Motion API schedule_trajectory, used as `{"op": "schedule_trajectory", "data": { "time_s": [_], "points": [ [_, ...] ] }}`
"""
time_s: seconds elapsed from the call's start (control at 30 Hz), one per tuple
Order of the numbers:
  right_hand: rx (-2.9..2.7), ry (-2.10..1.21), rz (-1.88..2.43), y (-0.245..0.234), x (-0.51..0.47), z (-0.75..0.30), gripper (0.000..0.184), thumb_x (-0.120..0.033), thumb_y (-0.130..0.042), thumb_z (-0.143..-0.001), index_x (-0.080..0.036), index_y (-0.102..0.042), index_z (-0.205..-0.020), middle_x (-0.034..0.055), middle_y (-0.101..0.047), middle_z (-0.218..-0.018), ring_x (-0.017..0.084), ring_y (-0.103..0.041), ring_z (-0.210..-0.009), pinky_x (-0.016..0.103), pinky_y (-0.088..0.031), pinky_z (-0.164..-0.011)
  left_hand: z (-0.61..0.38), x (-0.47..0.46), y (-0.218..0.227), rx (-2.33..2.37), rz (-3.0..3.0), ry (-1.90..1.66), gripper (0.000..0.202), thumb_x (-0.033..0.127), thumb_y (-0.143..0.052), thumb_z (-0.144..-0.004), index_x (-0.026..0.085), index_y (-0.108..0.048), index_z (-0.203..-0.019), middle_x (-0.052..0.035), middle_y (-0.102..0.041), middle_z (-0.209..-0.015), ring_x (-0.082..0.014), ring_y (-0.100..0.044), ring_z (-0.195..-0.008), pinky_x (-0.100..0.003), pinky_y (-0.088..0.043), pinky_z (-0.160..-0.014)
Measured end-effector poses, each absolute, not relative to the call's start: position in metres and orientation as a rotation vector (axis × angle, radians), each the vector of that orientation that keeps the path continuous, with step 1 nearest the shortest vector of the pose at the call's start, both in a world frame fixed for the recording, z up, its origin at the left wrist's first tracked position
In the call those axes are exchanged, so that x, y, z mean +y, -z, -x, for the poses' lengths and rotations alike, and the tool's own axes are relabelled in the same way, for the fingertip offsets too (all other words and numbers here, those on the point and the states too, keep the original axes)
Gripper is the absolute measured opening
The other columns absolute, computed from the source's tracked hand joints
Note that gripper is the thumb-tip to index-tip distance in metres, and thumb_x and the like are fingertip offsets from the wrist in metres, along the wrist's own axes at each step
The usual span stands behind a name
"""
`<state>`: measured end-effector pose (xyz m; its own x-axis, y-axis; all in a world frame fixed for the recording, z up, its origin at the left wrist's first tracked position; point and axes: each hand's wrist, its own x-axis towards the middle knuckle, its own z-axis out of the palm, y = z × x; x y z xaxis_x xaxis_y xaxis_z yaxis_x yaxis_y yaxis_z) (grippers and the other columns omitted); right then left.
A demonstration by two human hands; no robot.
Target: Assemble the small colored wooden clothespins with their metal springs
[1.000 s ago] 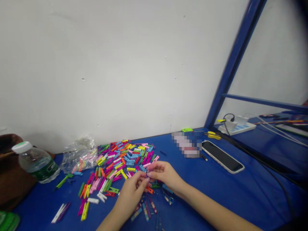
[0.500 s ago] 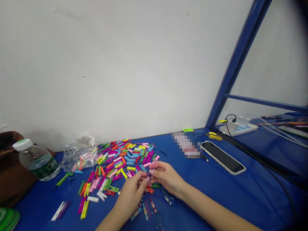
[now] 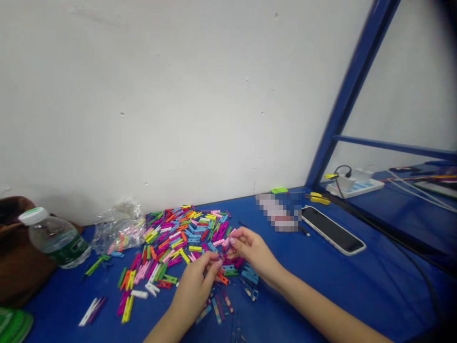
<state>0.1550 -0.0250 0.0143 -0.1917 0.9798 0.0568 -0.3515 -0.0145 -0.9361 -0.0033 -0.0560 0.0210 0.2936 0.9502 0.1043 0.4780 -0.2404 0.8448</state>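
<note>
My left hand [image 3: 195, 281] is closed in a pinch, with a tiny bit of purple at its fingertips, perhaps a clothespin piece, mostly hidden. A short gap away, my right hand [image 3: 254, 253] pinches what looks like a purple clothespin half [image 3: 227, 245], largely covered by the fingers. Both hands are just above the front right edge of a heap of colourful clothespins [image 3: 193, 233]. Below them lie an orange clothespin [image 3: 223, 279], blue clothespins [image 3: 250, 274] and several loose striped sticks [image 3: 216, 309].
At the left stand a water bottle [image 3: 59, 240], a crumpled clear plastic bag [image 3: 119, 228] and a brown bag [image 3: 21, 267]. A white and a purple piece [image 3: 92, 311] lie at the front left. A phone [image 3: 333, 230], cables and a power strip [image 3: 357, 187] are on the right.
My hands have drawn apart slightly, the right one moving up and to the right. The blue clothespins below it are now more visible.
</note>
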Motion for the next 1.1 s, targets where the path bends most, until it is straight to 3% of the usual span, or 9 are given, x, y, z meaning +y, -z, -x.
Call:
{"op": "schedule_trajectory", "data": {
  "time_s": [0.37,0.5,0.67,0.93,1.1],
  "points": [
    [-1.264,-1.442,0.798,-0.02,-0.037,-0.151,0.024,-0.032,-0.067,-0.061,-0.016,-0.054,-0.074,-0.001,-0.057,-0.069,0.01,-0.054,-0.063,0.022,-0.044,-0.059,0.002,-0.059,-0.021,1.322,-1.883,-0.863,0.022,0.034,-0.041,-0.08,0.019,-0.055,-0.089,0.001,-0.061,-0.059,-0.0145,-0.057,-0.053,-0.022,-0.041,-0.055],
    [-1.346,-1.379,0.822,-0.02,-0.041,-0.15,0.023,-0.03,-0.067,-0.061,-0.016,-0.055,-0.074,-0.0021,-0.055,-0.065,0.01,-0.051,-0.058,0.021,-0.042,-0.054,0.0,-0.061,-0.022,1.268,-1.893,-0.84,0.022,0.03,-0.04,-0.08,0.018,-0.056,-0.089,0.0014,-0.059,-0.057,-0.0138,-0.056,-0.053,-0.021,-0.041,-0.054],
    [-1.507,-1.178,0.873,-0.028,-0.048,-0.15,0.014,-0.023,-0.064,-0.063,-0.016,-0.058,-0.074,0.0005,-0.057,-0.07,0.011,-0.052,-0.06,0.022,-0.042,-0.055,0.0,-0.061,-0.025,1.276,-1.889,-0.858,0.022,0.029,-0.041,-0.08,0.016,-0.056,-0.09,0.0014,-0.058,-0.053,-0.0141,-0.056,-0.052,-0.021,-0.04,-0.054],
    [-1.552,-0.831,0.929,-0.031,-0.047,-0.158,0.009,-0.025,-0.062,-0.067,-0.017,-0.06,-0.07,0.0023,-0.059,-0.07,0.014,-0.055,-0.067,0.025,-0.044,-0.059,-0.001,-0.063,-0.026,1.262,-1.849,-0.849,0.022,0.032,-0.04,-0.08,0.019,-0.05,-0.095,-0.0003,-0.063,-0.068,-0.0146,-0.059,-0.059,-0.022,-0.042,-0.059],
    [-1.731,-0.546,0.811,-0.032,-0.05,-0.158,0.004,-0.019,-0.06,-0.069,-0.018,-0.061,-0.073,0.0035,-0.06,-0.068,0.014,-0.055,-0.065,0.026,-0.044,-0.059,-0.002,-0.065,-0.027,1.269,-1.88,-0.861,0.02,0.03,-0.039,-0.081,0.018,-0.048,-0.094,0.0009,-0.061,-0.06,-0.0149,-0.059,-0.059,-0.022,-0.041,-0.06]
  ]
}}
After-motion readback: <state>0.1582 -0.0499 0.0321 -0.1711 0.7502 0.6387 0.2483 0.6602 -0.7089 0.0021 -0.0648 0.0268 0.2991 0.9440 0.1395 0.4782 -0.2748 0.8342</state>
